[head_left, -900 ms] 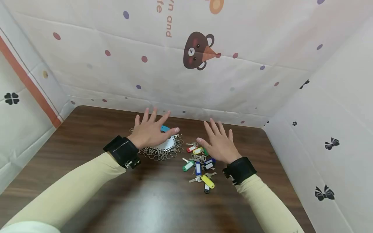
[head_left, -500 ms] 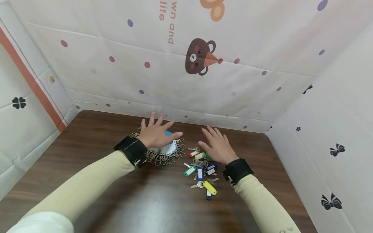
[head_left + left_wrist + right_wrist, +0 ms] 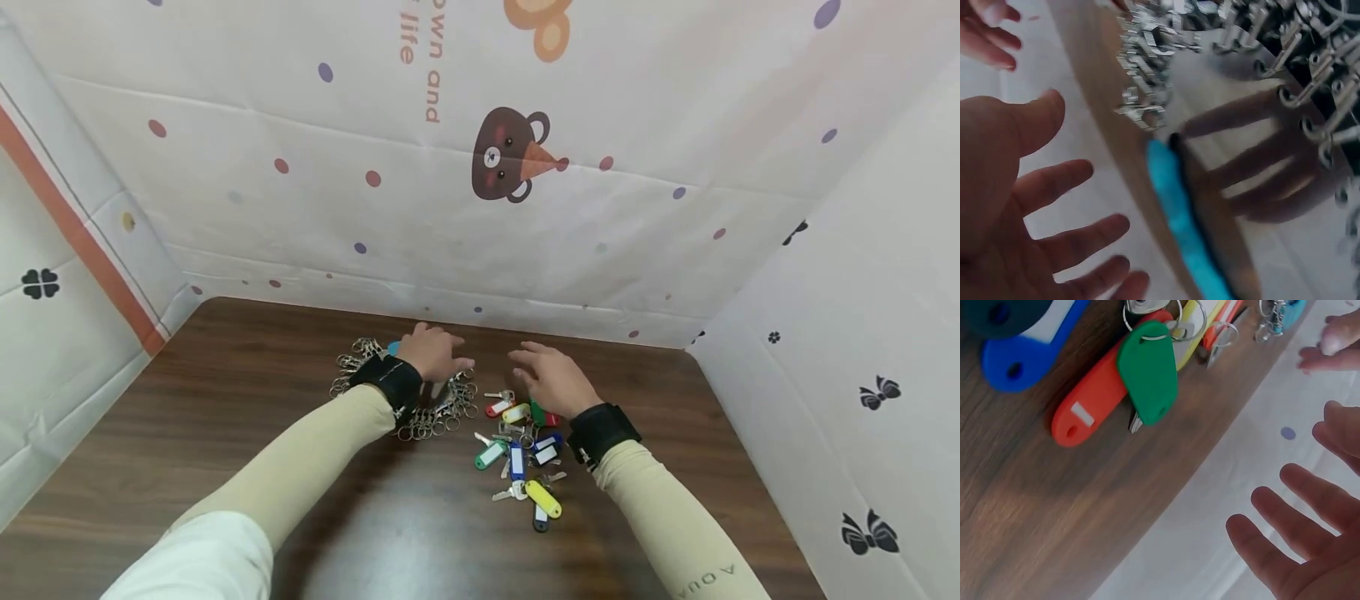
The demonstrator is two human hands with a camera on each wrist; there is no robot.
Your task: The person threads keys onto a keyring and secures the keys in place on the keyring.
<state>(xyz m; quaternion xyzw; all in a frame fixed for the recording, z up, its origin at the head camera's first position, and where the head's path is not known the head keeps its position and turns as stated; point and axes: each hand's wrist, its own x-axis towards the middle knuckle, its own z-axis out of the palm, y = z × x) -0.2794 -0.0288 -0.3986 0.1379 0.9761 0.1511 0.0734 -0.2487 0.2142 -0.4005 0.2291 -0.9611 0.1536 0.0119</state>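
My left hand (image 3: pixel 431 353) hovers over a shiny metal disc ringed with several small snap clips (image 3: pixel 430 427) and split rings. The disc has a blue handle (image 3: pixel 1175 206) and mirrors the hand in the left wrist view. To the right lies a pile of keys with coloured tags: a green tag (image 3: pixel 491 455), a blue tag (image 3: pixel 517 461) and a yellow tag (image 3: pixel 543 498) among them. My right hand (image 3: pixel 557 382) is in the air beyond the pile, close to a red tag (image 3: pixel 1085 412) and a green tag (image 3: pixel 1150 372). Neither hand holds anything; the fingers are loosely bent.
Everything lies on a dark wooden table (image 3: pixel 247 367). A white patterned sheet (image 3: pixel 420 217) rises behind the far edge, and more sheeting (image 3: pixel 817 317) stands on the right. Each wrist wears a black strap (image 3: pixel 603 433).
My left hand has moved right across the disc, uncovering clips on its left, and its spread fingers have bent downward. My right hand's fingers have bent and shifted slightly left. The keys lie as before.
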